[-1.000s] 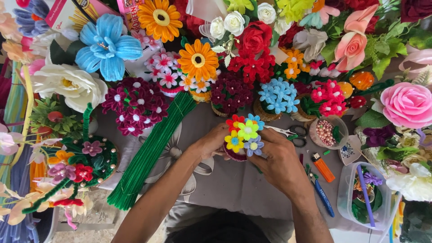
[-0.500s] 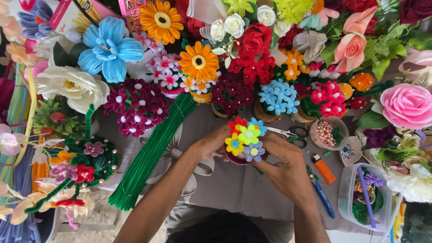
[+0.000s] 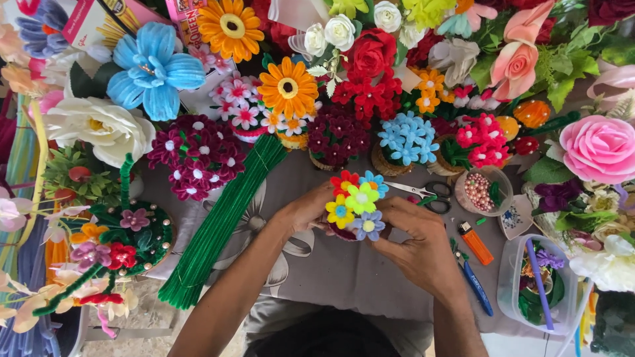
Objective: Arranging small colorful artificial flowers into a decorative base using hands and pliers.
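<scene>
Small pipe-cleaner flower bouquet [image 3: 356, 204], centre of frame, just below middle. Blooms in red, blue, lime green, yellow, lavender, clustered tight, faces up toward camera. Dark reddish base partly hidden beneath. Cupped from both sides, above grey patterned cloth.

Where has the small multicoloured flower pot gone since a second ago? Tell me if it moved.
No. The small multicoloured flower pot sits just left of the scissors, as before, held between left hand and right hand.

Small posy [image 3: 356, 201] red, yellow, lime, blue and lilac, stems [image 3: 221, 221] green at left, cloth [image 3: 344, 264] grey with pale flower print, lighter [image 3: 475, 242] orange, pen [image 3: 477, 289] blue, far-right rose [image 3: 598, 148] pink
</scene>
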